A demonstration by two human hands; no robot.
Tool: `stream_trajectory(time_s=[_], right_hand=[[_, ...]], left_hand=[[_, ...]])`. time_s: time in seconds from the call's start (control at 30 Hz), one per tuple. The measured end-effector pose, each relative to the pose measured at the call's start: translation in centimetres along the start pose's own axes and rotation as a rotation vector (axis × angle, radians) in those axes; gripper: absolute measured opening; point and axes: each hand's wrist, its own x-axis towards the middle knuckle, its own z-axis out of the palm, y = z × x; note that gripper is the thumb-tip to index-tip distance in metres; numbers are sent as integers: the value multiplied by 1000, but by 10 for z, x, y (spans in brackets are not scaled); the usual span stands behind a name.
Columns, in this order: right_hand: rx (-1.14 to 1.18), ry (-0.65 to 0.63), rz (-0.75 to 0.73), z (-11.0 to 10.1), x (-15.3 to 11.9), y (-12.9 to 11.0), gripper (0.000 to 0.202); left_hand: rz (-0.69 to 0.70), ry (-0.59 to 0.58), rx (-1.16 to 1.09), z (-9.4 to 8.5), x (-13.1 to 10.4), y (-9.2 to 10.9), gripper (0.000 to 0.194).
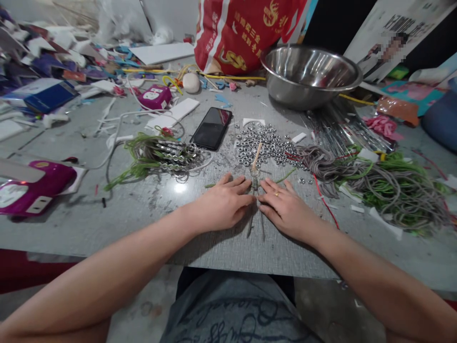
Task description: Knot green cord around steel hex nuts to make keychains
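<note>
My left hand (230,201) and my right hand (285,207) meet low over the table, fingertips almost touching. Between them they pinch a small piece of knotted cord (254,183). Two thin grey ends of it trail toward me, and a green cord end (288,175) sticks out past my right fingers. Much of the knot is covered by my fingers. A ring sits on one right finger. Just beyond, a small wooden stick (257,156) points away from me, beside a spread of shiny metal nuts (264,138).
Finished-looking green and grey corded pieces (164,152) lie left, near a black phone (212,127). Loose grey and green cords (385,190) heap at right. Behind stand a steel bowl (310,93) and a red bag (232,43). A purple device (46,186) is far left.
</note>
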Motion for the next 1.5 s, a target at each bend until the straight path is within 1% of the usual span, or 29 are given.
stream_trajectory(time_s=[0.17, 0.33, 0.43, 0.6, 0.67, 0.77, 0.8, 0.83, 0.87, 0.9, 0.97, 1.07, 1.17, 1.23, 1.33, 1.5], right_hand=[[42, -21, -7, -5, -1, 1, 26], [95, -36, -40, -8, -5, 1, 25], [123, -31, -46, -9, -7, 0, 24], [126, -1, -57, -6, -8, 1, 23], [120, 68, -77, -5, -7, 6, 21], [89, 276, -76, -10, -3, 20, 21], [59, 343, -60, -13, -2, 26, 22], [22, 379, -36, -17, -1, 32, 23], [-21, 394, 28, -21, -1, 38, 24], [-76, 377, 107, -25, -1, 44, 23], [-202, 272, 266, -33, -4, 54, 23], [-346, 123, 395, -40, -9, 63, 21], [-389, 9, 437, -41, -14, 67, 16], [-388, -36, 446, -40, -14, 69, 14], [-390, -64, 457, -40, -14, 69, 14], [-438, -108, 525, -44, -11, 62, 19]], left_hand=[[36, -147, -39, -11, -1, -4, 34], [28, -221, -85, -16, -2, -6, 40], [37, -233, -95, -18, -3, -5, 41], [42, -184, -89, -16, -3, -5, 38], [51, -139, -76, -13, -3, -7, 36], [66, -65, -68, -9, -4, -10, 32], [68, -41, -68, -8, -4, -12, 31], [71, -18, -69, -8, -4, -13, 30], [72, 8, -68, -8, -4, -14, 30], [72, 35, -66, -8, -3, -15, 30], [66, 90, -58, -9, -3, -17, 29], [48, 146, -59, -10, 0, -20, 29], [34, 143, -78, -10, 1, -21, 29], [28, 134, -90, -9, 2, -22, 29], [34, 140, -101, -7, 2, -23, 29], [43, 157, -102, -5, 3, -22, 28]])
